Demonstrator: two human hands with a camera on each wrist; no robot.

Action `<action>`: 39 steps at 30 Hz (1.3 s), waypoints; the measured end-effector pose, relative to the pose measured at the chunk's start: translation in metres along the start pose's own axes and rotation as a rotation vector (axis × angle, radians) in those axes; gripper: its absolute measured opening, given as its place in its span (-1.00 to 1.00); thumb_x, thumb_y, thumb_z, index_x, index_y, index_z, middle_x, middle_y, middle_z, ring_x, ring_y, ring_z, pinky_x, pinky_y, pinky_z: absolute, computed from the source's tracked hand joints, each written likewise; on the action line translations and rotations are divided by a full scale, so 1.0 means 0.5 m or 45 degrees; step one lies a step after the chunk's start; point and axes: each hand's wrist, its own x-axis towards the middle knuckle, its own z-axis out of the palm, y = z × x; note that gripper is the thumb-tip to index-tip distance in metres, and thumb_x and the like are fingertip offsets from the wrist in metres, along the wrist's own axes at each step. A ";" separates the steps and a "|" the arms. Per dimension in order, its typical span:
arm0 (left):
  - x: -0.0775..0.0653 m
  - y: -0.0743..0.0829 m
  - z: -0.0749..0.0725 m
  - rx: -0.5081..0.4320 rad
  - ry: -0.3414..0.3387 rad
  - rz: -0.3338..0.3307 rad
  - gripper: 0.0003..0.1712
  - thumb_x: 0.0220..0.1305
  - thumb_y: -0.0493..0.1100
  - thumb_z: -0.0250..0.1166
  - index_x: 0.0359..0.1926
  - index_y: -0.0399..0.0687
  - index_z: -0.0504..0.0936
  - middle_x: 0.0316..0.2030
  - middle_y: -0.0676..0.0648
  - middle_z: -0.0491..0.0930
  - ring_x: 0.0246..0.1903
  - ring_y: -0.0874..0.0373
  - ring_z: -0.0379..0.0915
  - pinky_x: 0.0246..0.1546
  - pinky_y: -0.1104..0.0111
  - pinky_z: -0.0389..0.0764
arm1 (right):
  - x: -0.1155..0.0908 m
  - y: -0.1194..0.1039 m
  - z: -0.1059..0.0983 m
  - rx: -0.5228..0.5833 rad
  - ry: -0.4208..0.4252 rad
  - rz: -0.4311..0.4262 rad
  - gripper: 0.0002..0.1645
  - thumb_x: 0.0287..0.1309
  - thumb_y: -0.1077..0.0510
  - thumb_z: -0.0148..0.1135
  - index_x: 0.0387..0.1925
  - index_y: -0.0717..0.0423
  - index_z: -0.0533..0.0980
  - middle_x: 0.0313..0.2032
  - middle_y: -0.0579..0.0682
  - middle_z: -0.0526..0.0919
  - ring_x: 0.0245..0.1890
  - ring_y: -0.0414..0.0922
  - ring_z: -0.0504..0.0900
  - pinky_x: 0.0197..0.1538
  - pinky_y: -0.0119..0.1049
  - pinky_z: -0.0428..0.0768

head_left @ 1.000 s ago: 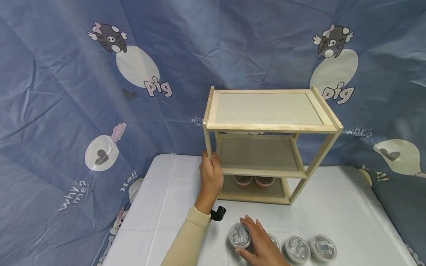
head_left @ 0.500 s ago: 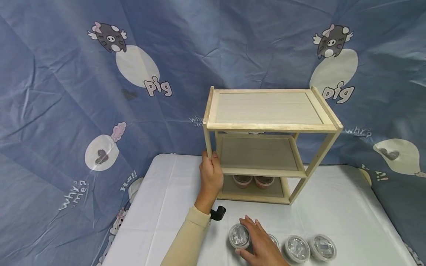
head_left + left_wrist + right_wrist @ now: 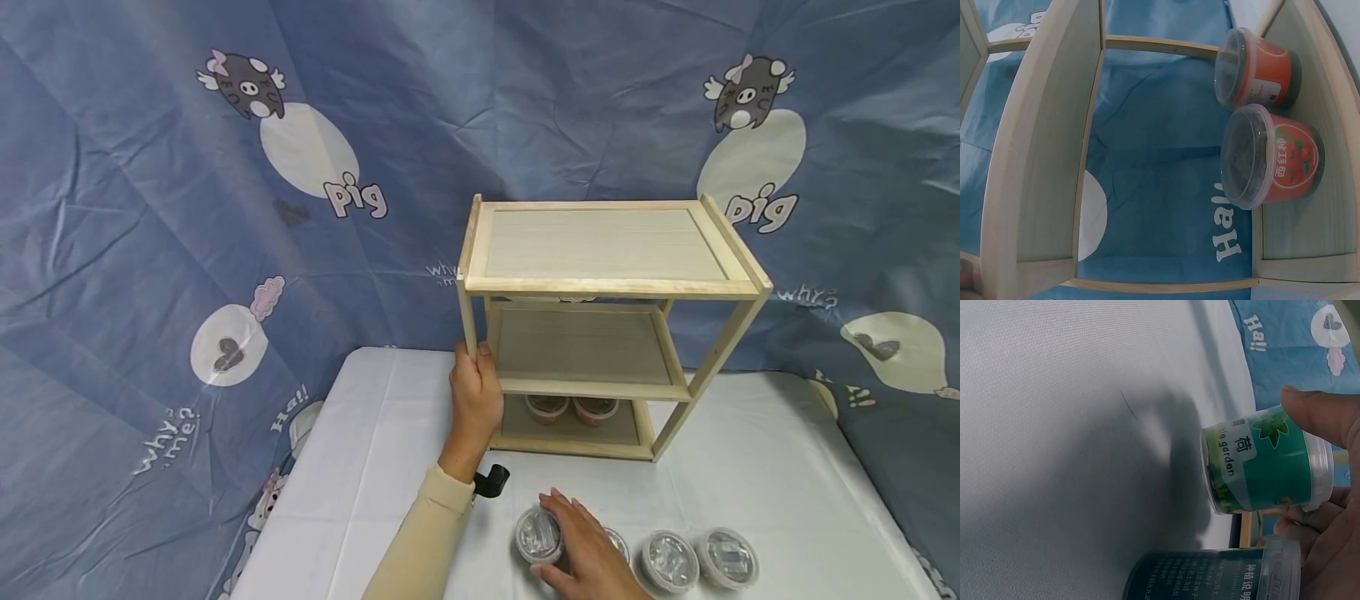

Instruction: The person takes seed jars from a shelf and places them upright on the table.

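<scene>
My left hand (image 3: 476, 400) grips the left front post of a three-tier wooden shelf (image 3: 592, 388). In the left wrist view, only a bit of that hand shows at the lower left edge. Two lidded plastic cups with red tomato labels (image 3: 1297, 159) stand side by side on the bottom tier. My right hand (image 3: 588, 554) holds a green-labelled lidded cup (image 3: 1272, 459) between thumb and fingers, near the front of the table. I cannot tell whether its base touches the cloth. Beside it is a dark-labelled cup (image 3: 1200, 575), partly hidden by the right hand in the head view.
Two more clear-lidded cups stand to the right, one (image 3: 670, 562) and its neighbour (image 3: 727, 559). A white cloth (image 3: 390, 467) covers the table. Blue printed fabric (image 3: 420, 125) hangs behind and at the sides, close to the shelf's back.
Almost nothing differs. The right hand's fingers shift very slightly around the cup, while the left hand and the shelf stay put.
</scene>
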 end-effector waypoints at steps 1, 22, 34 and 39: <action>0.000 0.000 0.001 -0.001 0.000 -0.002 -0.77 0.55 -0.14 -0.13 -0.26 -0.18 0.30 -0.67 0.04 0.19 -0.73 0.20 0.07 -0.74 0.33 0.19 | 0.000 0.000 0.000 -0.002 -0.004 0.004 0.03 -0.01 -0.29 0.39 0.39 0.02 0.19 0.38 0.02 0.24 0.39 0.12 0.16 0.30 0.21 0.13; -0.002 0.003 -0.001 -0.032 -0.006 -0.027 -0.76 0.55 -0.11 -0.12 -0.25 -0.18 0.32 -0.69 0.04 0.17 -0.76 0.18 0.05 -0.77 0.32 0.15 | 0.004 -0.003 0.006 -0.083 -0.033 0.026 0.05 -0.03 -0.17 0.45 0.41 0.06 0.17 0.40 0.02 0.22 0.42 0.06 0.10 0.39 0.09 -0.02; -0.001 -0.001 -0.002 0.014 0.007 0.011 -0.69 0.55 -0.03 -0.15 -0.28 -0.14 0.30 -0.68 0.03 0.19 -0.75 0.19 0.08 -0.75 0.32 0.19 | 0.001 -0.001 0.011 -0.130 0.025 -0.050 0.05 -0.05 -0.15 0.47 0.39 0.09 0.19 0.37 0.02 0.26 0.41 0.03 0.14 0.41 -0.04 -0.05; -0.001 -0.001 -0.003 0.020 0.009 0.022 -0.71 0.55 -0.04 -0.15 -0.28 -0.12 0.29 -0.67 0.02 0.19 -0.74 0.18 0.09 -0.74 0.32 0.20 | 0.002 -0.001 0.012 -0.123 0.012 -0.029 0.06 -0.07 -0.16 0.49 0.39 0.08 0.20 0.37 0.02 0.26 0.41 0.04 0.14 0.41 -0.01 -0.06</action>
